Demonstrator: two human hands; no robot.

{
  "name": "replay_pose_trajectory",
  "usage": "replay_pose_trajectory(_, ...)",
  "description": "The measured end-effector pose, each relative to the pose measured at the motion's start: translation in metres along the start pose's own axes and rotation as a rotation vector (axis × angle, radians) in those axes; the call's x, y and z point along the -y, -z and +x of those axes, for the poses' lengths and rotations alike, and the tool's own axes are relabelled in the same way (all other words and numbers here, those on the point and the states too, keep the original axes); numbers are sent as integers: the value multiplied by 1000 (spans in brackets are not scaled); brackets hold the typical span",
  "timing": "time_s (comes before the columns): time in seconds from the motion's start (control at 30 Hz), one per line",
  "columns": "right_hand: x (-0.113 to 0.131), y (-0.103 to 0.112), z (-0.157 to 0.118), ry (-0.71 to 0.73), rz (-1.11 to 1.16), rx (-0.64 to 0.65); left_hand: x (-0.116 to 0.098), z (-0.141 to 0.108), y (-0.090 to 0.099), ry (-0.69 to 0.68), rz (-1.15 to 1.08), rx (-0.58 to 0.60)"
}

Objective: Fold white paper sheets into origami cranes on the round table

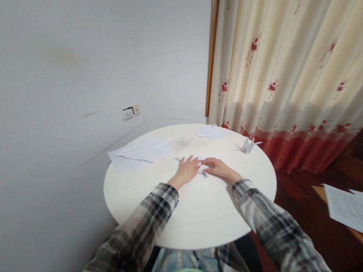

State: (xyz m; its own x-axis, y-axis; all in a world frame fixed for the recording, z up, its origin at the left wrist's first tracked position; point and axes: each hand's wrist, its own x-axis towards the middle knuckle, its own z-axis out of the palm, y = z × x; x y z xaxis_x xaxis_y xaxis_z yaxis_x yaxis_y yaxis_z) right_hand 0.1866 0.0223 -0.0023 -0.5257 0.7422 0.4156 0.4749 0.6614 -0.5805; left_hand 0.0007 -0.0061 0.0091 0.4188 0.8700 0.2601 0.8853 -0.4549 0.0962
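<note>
A piece of folded white paper (202, 169) lies on the round white table (190, 220), partly hidden under both hands. Fingers stretched, my left hand (187, 169) rests flat over its left and middle part. My right hand (219, 167) is at the paper's right side, thumb and fingers closed on its edge. A pointed end of the paper sticks out to the left, and a corner shows below, between the hands.
Several white sheets (141, 151) lie at the table's left. Paper scraps (211, 132) are at the far edge, and a folded paper crane (248, 145) stands at the far right. Behind are a wall with a socket (127, 114) and a curtain (287, 69). Written pages (352, 208) lie off to the right.
</note>
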Motion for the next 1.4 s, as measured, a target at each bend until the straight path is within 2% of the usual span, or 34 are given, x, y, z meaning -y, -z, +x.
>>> replay_pose_trajectory(0.1, -6, -1, 1, -2, -123, -36, -2, 1, 1, -50, -35, -53)
replay_pose_trajectory(0.3, -12, -1, 1, -72, -288, -118, -6, 3, -1, -235, -150, -7)
replay_pose_trajectory(0.5, -2, 3, -1, -113, -376, -68, -10, 1, 2, -256, -105, -114)
replay_pose_trajectory(0.7, 4, 5, 1, -172, -426, -29, -18, 2, 5, -351, 39, -168)
replay_pose_trajectory(0.87, 4, 4, 3, -185, -429, -29, -19, 1, 6, -341, 90, -154)
replay_pose_trajectory(1.4, 4, 4, 2, -186, -388, -61, -19, -1, 8, -306, 60, -114)
